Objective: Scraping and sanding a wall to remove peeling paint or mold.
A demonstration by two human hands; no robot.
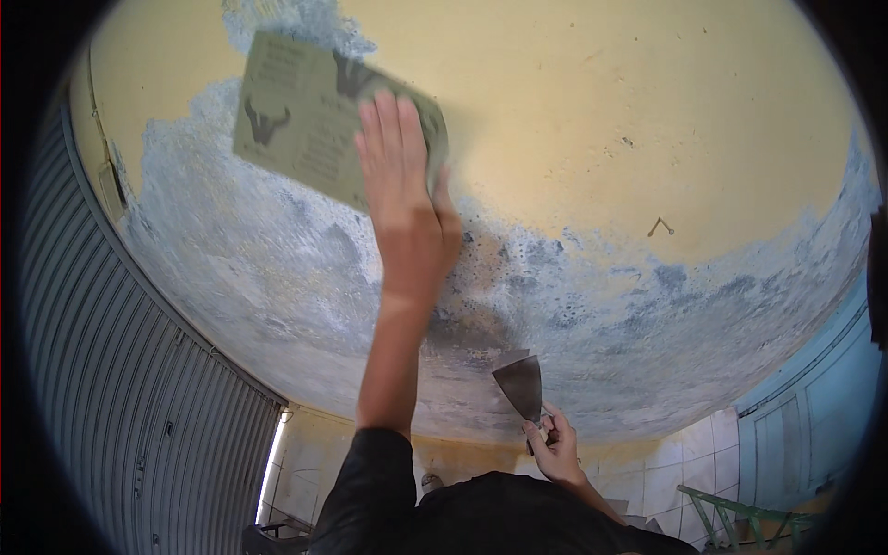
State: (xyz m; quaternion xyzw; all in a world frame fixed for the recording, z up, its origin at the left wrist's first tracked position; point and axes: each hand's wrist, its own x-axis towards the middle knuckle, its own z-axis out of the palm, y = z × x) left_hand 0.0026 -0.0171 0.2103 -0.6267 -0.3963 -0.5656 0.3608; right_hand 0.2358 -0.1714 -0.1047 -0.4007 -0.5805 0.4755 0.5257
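My left hand (404,190) is pressed flat, fingers together, over the right part of a green-grey sheet of sandpaper (310,116), holding it against the wall. Dark animal-head figures and print cover the side of the sheet that faces me. Its right edge bends beside my thumb. Lower down, my right hand (555,449) is closed round the handle of a putty knife (523,384), its broad dark blade pointing up, close before the wall. My fingers hide most of that handle.
The wall (573,111) is yellow above, with grey-blue worn patches (277,240) below. A bent metal hook (660,228) sticks out at right. A ribbed metal shutter (102,370) stands left, a blue door (805,416) right. A green metal frame (740,509) is at lower right, over white floor tiles (684,462).
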